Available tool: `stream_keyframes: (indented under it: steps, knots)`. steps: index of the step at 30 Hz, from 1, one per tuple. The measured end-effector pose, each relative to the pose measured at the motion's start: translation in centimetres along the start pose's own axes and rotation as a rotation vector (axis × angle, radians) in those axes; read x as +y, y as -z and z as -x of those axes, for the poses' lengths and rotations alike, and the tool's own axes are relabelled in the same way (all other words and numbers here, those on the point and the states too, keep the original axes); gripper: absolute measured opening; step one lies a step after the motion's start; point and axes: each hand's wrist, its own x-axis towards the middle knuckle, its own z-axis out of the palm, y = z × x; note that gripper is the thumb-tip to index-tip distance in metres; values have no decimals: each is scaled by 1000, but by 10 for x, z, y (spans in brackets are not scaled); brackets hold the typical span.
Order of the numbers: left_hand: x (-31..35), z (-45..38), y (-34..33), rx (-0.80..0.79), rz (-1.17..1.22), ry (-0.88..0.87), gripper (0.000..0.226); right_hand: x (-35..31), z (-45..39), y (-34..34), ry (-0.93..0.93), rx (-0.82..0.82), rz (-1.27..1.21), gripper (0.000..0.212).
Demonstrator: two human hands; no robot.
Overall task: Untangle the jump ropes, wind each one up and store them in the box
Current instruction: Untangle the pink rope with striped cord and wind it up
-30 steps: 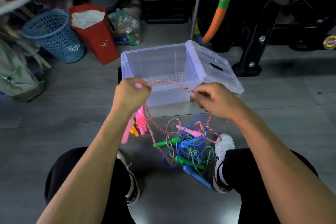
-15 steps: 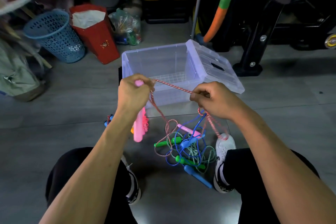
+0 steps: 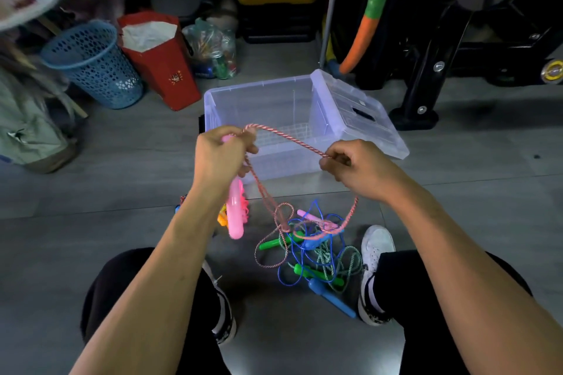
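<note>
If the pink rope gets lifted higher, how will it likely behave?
Probably floppy: the pink rope sags between the left hand and right hand. Its lower loops run into the tangle, so it may drag other ropes up.

Both forearms are bare to the elbow, with no sleeves, watch or rings showing on the left hand [image 3: 222,158] or the right hand [image 3: 362,173]. The legs are covered by plain black trousers [image 3: 426,289]. On the feet are white low-top sneakers [image 3: 376,248] with black side panels, white laces and black socks at the ankle.
</note>
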Motion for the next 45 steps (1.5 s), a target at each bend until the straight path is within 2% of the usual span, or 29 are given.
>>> stream_keyframes:
  steps: [1,3,4,6,7,9,10,11,14,16,17,19,21,22,24,25,26,29,31,33,35,37,38,40,42,45]
  knots:
    - [-4,-3,1,-27,-69,23,16,2,1,1,0,7,4,21]
    - [-15,-4,0,-131,-398,-39,14,2,4,3,26,21,-26,20]
    - [-18,-1,-3,-190,-567,-107,31,1,5,3,47,20,-39,19]
    - [-20,8,-12,-344,-665,-256,54,-2,5,-1,84,-10,-37,20]
    - [-20,14,-17,-413,-641,-319,50,-5,5,-5,97,-33,-29,21]
    - [-21,22,-24,-466,-606,-406,21,-8,4,-12,111,-67,-9,22]
    - [-21,22,-23,-436,-587,-410,7,-9,3,-13,105,-73,0,23]
    - [-20,19,-21,-368,-538,-390,4,-9,2,-13,87,-73,4,22]
    - [-16,2,-6,-88,-320,-208,11,-2,1,-3,-3,-67,31,19]
    - [-19,-10,4,45,-391,-103,9,4,3,4,-35,-59,58,19]
    - [-22,-12,7,48,-528,-96,6,6,4,5,-35,-55,68,20]
    - [-27,-6,5,-65,-781,-169,32,5,7,6,-14,-63,44,19]
    - [-26,6,-7,-269,-771,-299,53,0,9,1,10,-103,-11,19]
    - [-25,14,-14,-367,-718,-355,50,-3,9,-3,27,-121,-24,20]
    - [-25,24,-25,-454,-651,-439,22,-7,7,-10,61,-131,-21,21]
    - [-25,25,-26,-421,-648,-449,7,-9,5,-13,65,-128,-28,20]
    - [-26,22,-23,-342,-628,-440,2,-10,4,-13,55,-121,-46,19]
    - [-22,2,-5,-32,-484,-293,6,-5,3,-4,-10,-82,-88,18]
    - [-26,-10,6,23,-617,-180,8,1,4,3,-34,-69,-89,16]
    - [-36,-12,8,-101,-910,-115,13,4,7,5,-22,-70,-78,16]
    - [-42,-1,-2,-280,-1038,-165,27,4,9,2,15,-84,-60,17]
    - [-41,13,-17,-436,-880,-328,41,0,8,-4,45,-106,-45,18]
    - [-38,19,-25,-477,-753,-423,35,-3,8,-8,57,-118,-42,19]
    - [-34,24,-31,-420,-667,-524,11,-8,6,-12,75,-121,-53,20]
    - [-32,19,-26,-243,-619,-491,17,-9,5,-11,57,-99,-84,19]
    - [-25,7,-13,30,-434,-329,16,-3,3,-3,-23,-101,-48,17]
